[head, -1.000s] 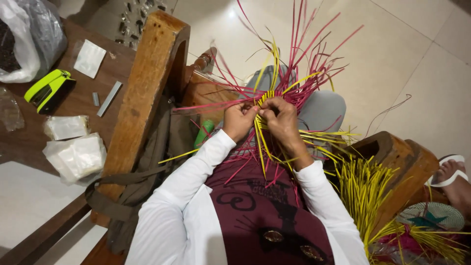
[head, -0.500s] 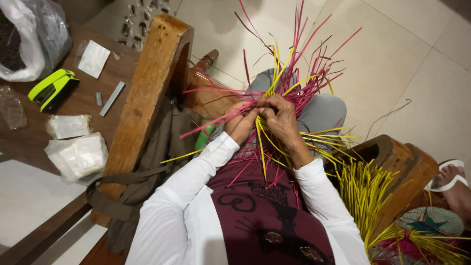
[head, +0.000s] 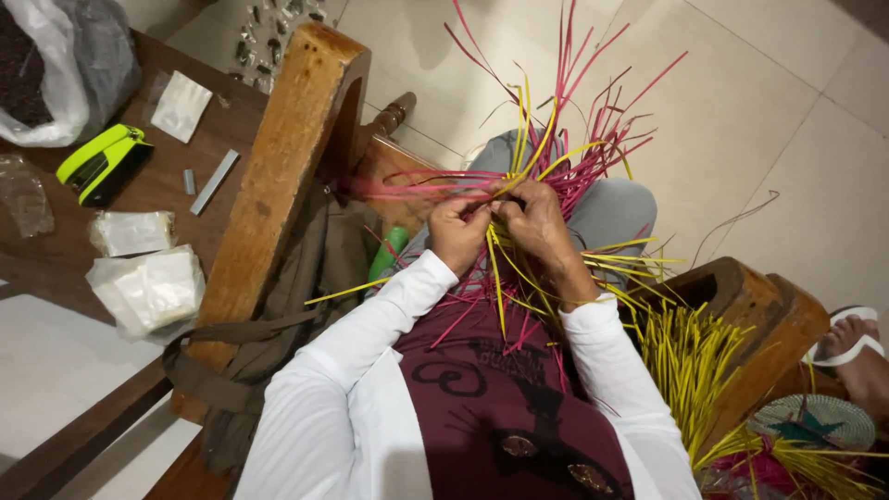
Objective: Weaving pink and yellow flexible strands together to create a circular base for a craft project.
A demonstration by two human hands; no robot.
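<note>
Weave of pink and yellow strips (head: 546, 157), seemingly half-woven, pinched by left hand (head: 457, 231), right hand (head: 535, 218)

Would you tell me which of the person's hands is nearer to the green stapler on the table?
Left. The left hand works the strips on the side toward the green stapler; the right hand is beyond it.

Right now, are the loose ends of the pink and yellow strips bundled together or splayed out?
Splayed out. The strips fan apart beyond the left hand and right hand, which pinch them together over the lap.
</note>
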